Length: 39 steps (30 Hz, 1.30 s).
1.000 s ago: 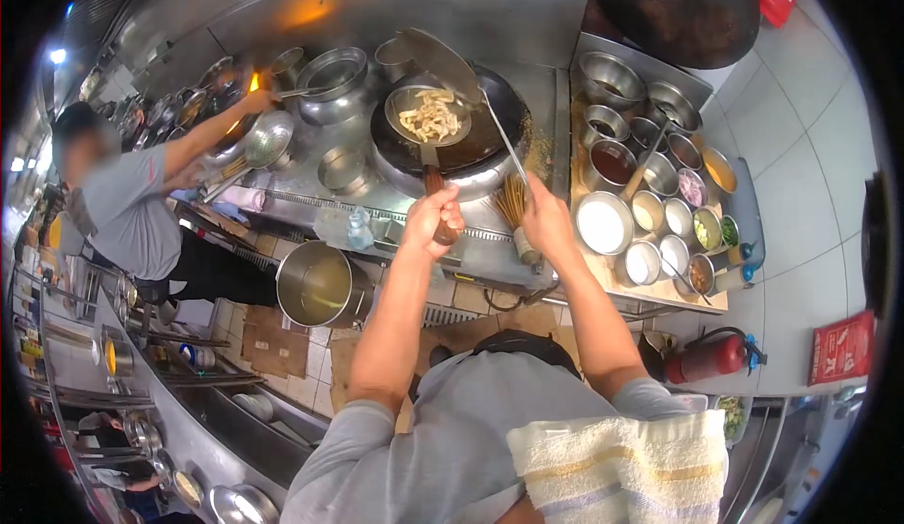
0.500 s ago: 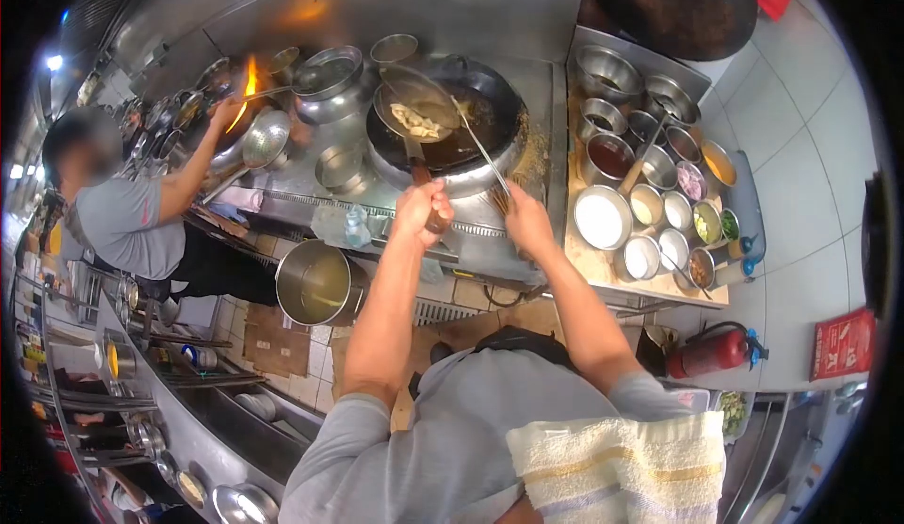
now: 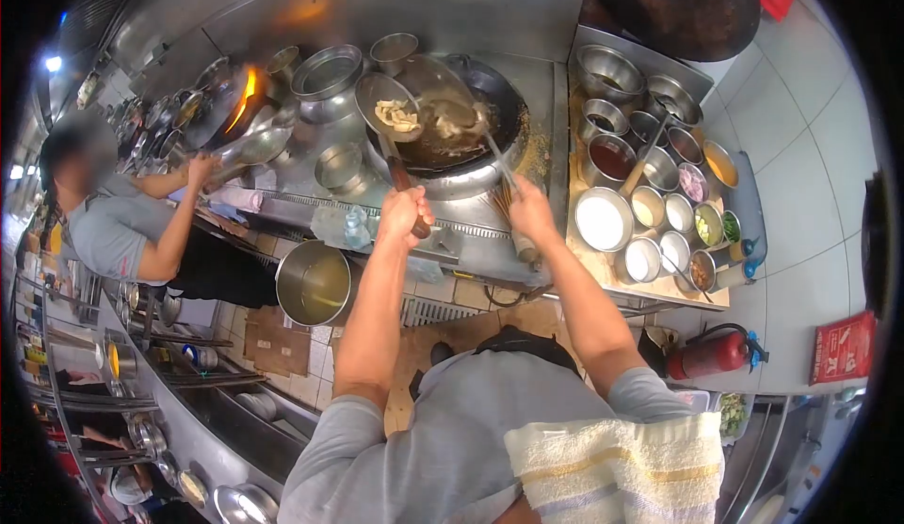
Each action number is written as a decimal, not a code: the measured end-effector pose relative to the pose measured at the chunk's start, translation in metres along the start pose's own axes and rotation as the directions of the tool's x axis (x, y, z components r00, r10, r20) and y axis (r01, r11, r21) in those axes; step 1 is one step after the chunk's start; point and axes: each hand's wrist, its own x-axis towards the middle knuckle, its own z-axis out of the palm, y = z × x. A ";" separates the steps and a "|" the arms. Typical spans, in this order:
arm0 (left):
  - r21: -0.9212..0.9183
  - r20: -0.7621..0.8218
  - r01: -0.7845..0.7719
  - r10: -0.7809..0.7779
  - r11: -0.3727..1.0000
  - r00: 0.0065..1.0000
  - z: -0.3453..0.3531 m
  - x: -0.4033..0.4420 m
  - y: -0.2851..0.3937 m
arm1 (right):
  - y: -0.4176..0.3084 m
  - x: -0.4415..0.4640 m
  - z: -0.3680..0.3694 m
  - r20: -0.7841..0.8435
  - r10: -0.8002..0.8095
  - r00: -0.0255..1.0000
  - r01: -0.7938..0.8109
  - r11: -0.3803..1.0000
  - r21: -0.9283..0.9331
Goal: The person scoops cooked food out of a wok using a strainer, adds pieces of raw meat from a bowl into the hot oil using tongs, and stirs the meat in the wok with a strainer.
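Note:
My left hand [image 3: 406, 217] is closed round the wooden handle of a round strainer [image 3: 370, 91]. A few pale pieces [image 3: 396, 115] lie in its bowl, over the left rim of a dark wok [image 3: 513, 110]. In my right hand [image 3: 531, 209] is the handle of a long metal ladle [image 3: 496, 152], whose head is over the wok and partly blurred. More pale pieces [image 3: 456, 128] are in the wok beneath it, hard to make out in the blur. A bamboo brush [image 3: 524, 247] stands at the stove's front edge, below my right hand.
A co-worker [image 3: 118, 223] stands at the left, by a flaming wok [image 3: 221, 110]. Metal bowls of sauces and ingredients, among them a white one [image 3: 604, 219], crowd the right counter. A large pot [image 3: 314, 283] is below the stove's edge. A fire extinguisher [image 3: 702, 355] is at the right.
The strainer has moved left and tilted, and it holds fewer pieces than before. Pale pieces now show in the wok. The ladle has come lower. The co-worker's arms have drawn back from the flame.

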 end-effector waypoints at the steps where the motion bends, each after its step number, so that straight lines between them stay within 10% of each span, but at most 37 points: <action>1: 0.049 -0.011 -0.016 0.017 0.999 1.000 -0.003 0.000 0.005 | -0.001 0.004 -0.013 -0.007 0.000 1.000 0.000 1.000 -0.002; 18: 0.664 -0.091 -0.102 0.216 0.741 0.972 -0.017 0.013 0.031 | 0.034 0.041 -0.007 0.055 -0.075 0.996 0.071 0.995 0.069; 35: 0.302 -0.070 -0.147 0.175 0.942 0.982 -0.068 -0.028 0.079 | -0.009 0.059 0.020 0.117 0.026 0.993 -0.026 1.000 -0.002; 37: 0.263 -0.086 -0.161 0.189 0.951 0.978 -0.095 -0.040 0.084 | 0.004 0.071 0.009 -0.126 -0.194 0.973 0.189 0.981 -0.053; 39: 0.230 -0.074 -0.157 0.179 0.960 0.981 -0.125 -0.046 0.088 | -0.018 0.073 -0.028 -0.092 -0.054 0.994 0.041 0.990 -0.137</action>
